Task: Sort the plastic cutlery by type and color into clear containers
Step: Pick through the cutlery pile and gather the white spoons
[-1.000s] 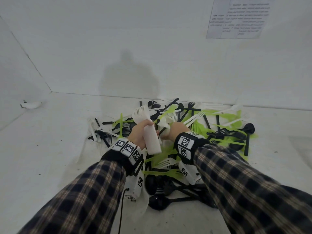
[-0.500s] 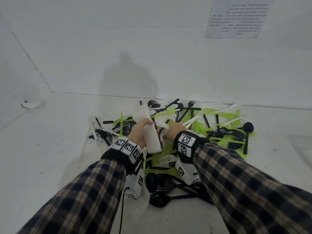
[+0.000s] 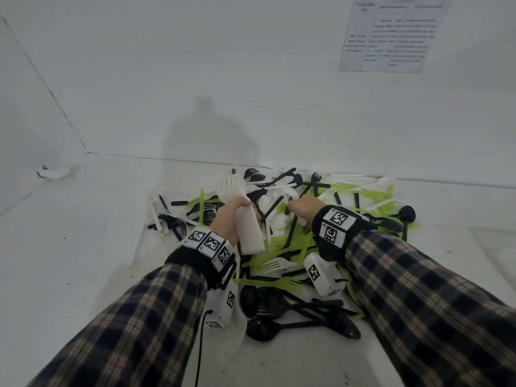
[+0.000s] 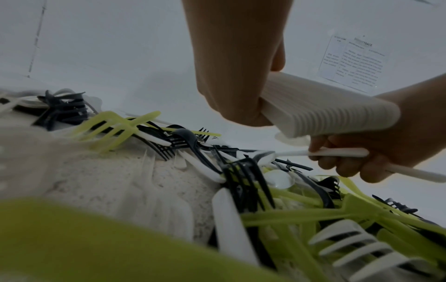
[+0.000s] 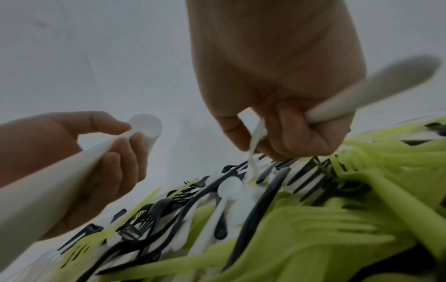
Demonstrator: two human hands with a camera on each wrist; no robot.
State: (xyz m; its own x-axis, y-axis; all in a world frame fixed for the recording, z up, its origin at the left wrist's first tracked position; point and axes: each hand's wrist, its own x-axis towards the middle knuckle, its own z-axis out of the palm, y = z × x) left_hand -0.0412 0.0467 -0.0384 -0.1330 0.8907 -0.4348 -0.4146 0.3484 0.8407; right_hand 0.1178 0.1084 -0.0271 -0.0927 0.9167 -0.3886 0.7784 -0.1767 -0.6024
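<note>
Head view: the white surface (image 3: 83,261) meets white walls; a printed sheet (image 3: 391,34) hangs on the back wall. A pile of mixed cutlery (image 3: 293,247) lies centrally. The left hand (image 3: 229,219) grips a stack of white forks (image 3: 245,219).

Left wrist view: the stack sits clamped in the curled fingers.

Right wrist view: the right hand (image 5: 277,85) pinches white utensils (image 5: 362,95) just above the pile.

Two hands (image 3: 231,219), one cutlery pile (image 3: 293,247)
</note>
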